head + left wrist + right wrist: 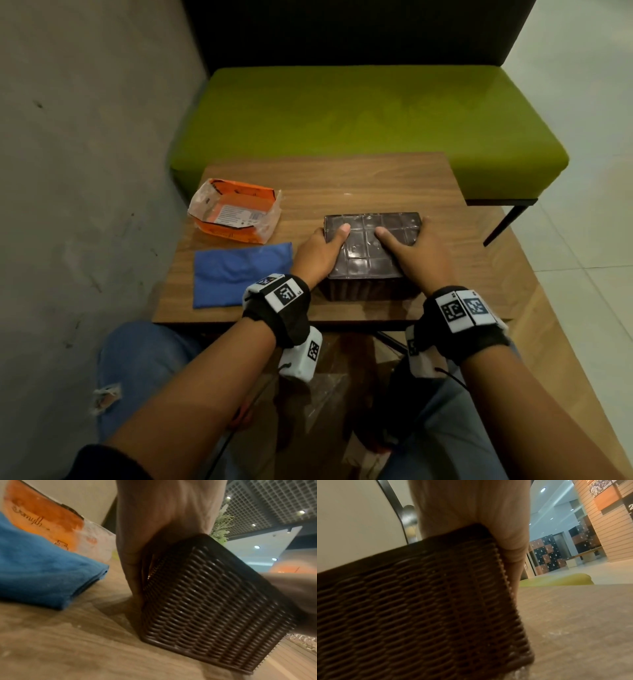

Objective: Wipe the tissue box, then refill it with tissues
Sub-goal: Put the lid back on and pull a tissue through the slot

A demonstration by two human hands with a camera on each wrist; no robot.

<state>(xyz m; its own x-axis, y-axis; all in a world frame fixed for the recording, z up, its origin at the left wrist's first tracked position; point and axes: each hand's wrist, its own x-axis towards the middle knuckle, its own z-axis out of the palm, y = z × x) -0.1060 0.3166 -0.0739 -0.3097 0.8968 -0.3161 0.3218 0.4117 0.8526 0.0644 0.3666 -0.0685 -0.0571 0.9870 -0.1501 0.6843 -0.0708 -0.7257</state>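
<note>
A dark brown woven tissue box [364,263] stands on the wooden table [342,174] with a glossy gridded face upward. My left hand [325,245] grips its left end, thumb on top. My right hand [416,248] grips the right end the same way. The left wrist view shows the box [214,599] tilted on the tabletop, with my left hand [154,520] wrapped over its upper edge. My right hand [479,513] curls over the box [419,608] corner in the right wrist view. No opening or tissues show on the box.
A folded blue cloth [236,277] lies left of the box, also close in the left wrist view [42,568]. An orange tissue pack [236,216] sits behind it. A green bench [359,109] stands beyond the table, and a grey wall runs along the left.
</note>
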